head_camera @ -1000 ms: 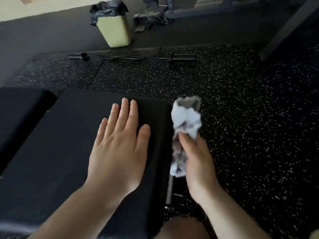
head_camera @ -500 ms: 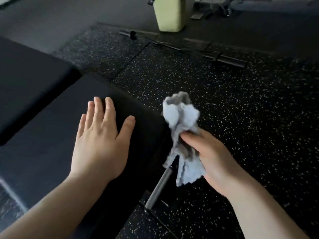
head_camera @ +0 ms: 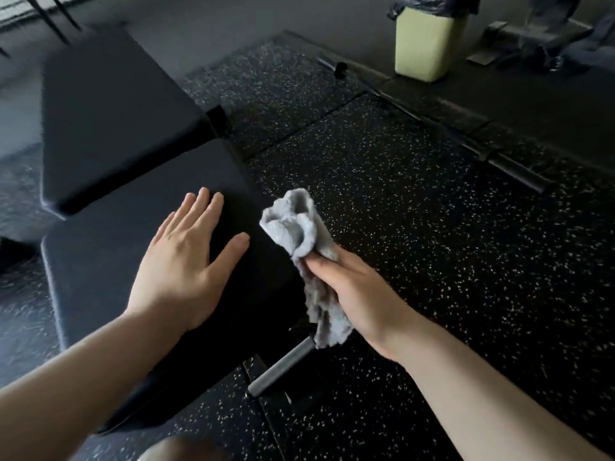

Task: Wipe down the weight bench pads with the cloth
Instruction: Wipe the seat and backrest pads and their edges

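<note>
Left hand [head_camera: 186,261] flat; right hand [head_camera: 357,294] gripping

The scene is dim overall, with soft daylight entering from about 11 o'clock, where a pale strip glows at the top edge. That light leaves a dull sheen on the far pad [head_camera: 113,104] and along the near pad [head_camera: 100,261] toward 9 o'clock, while the near pad's side face sinks into near-black shadow with no detail. The left hand [head_camera: 181,271], right hand [head_camera: 352,294] and grey cloth [head_camera: 299,227] are the brightest, evenly lit and fairly sharp. Motion blur smears the corners at 10 and 2 o'clock, softening the bin [head_camera: 426,41]. Wide-angle distortion bends the floor mat [head_camera: 466,261] seams and stretches the forearms toward 6 o'clock.
</note>
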Available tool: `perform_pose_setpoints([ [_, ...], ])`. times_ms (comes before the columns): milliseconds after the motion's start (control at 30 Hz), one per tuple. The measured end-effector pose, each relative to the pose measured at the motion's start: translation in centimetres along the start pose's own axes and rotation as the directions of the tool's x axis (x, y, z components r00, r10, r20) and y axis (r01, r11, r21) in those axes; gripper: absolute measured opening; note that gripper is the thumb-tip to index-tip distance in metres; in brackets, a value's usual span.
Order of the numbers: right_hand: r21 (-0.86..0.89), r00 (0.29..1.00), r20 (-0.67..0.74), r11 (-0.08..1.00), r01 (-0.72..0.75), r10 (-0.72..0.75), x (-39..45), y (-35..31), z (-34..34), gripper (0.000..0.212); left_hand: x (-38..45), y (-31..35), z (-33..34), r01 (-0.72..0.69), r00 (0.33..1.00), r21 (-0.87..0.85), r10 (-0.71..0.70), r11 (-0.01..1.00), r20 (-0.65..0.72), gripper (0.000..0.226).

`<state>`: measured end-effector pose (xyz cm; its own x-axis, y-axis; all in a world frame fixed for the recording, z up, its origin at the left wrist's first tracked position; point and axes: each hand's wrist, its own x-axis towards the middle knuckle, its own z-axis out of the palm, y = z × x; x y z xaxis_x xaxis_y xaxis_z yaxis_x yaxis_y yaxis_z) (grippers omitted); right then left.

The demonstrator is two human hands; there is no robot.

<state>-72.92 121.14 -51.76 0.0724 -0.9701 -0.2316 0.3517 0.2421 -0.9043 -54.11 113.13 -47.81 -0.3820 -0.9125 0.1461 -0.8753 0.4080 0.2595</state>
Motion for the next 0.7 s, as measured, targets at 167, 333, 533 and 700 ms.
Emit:
perform_pose_setpoints([
  [167, -0.038, 0.998, -0.029, 0.998, -0.056, 0.055, 3.8, -1.5, 0.7, 0.024, 0.3, -0.2, 0.2, -0.020, 1.000, 0.022, 0.020, 1.000, 0.006, 0.085],
  [333, -0.072, 0.999, 0.036, 0.997, -0.031, 0.034, 4.5, -1.5, 0.4, 0.026, 0.2, -0.5, 0.2, -0.023, 1.000, 0.007, 0.023, 1.000, 0.016, 0.085],
  [533, -0.043, 0.995, 0.046, 0.995, -0.092, 0.094, 1.8, 0.7, 0.1, 0.030, 0.5, -0.4, 0.3, -0.042, 0.999, 0.082, 0.039, 0.996, 0.036, 0.086],
  [700, -0.129, 0.999, 0.041, 0.992, 0.009, -0.003, 6.2, -0.5, 1.0, 0.024, 0.3, 0.0, 0.3, -0.016, 0.998, 0.099, 0.010, 0.995, 0.060, 0.085],
])
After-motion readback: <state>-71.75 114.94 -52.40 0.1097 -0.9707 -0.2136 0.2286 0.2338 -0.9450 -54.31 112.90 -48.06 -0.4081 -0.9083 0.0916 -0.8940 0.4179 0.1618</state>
